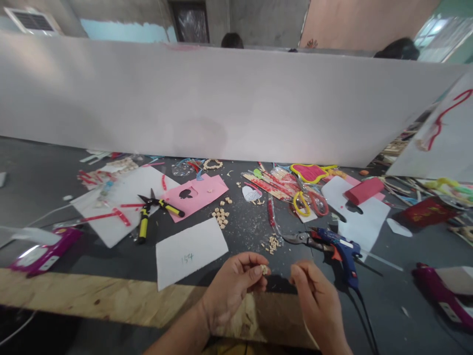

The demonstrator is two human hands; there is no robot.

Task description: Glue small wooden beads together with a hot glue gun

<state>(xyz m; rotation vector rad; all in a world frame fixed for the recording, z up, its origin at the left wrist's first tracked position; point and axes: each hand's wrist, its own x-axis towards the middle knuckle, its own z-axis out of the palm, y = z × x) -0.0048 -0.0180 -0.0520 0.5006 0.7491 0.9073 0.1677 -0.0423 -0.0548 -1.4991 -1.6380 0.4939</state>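
Between the thumb and fingers of my left hand (240, 278) is a small pale wooden piece (264, 269), above the table's front edge. My right hand (316, 298) is closed in a pinch a little to the right, and whatever its fingertips hold is hidden. A pile of tiny wooden bits (272, 244) lies just beyond the hands, and a cluster of small wooden cubes (220, 217) sits further left. The blue hot glue gun (345, 251) rests right of my right hand, near metal snips (297, 238). A white card with handwriting (192, 252) lies left of my left hand.
Yellow-black pliers (145, 217), pink paper (207, 192) and white sheets lie to the left. Scissors (302, 203), patterned sticks (271, 185) and a red roll (364, 191) are on the right. Purple devices (46, 251) stand at both sides. A tall white board (221, 98) borders the back.
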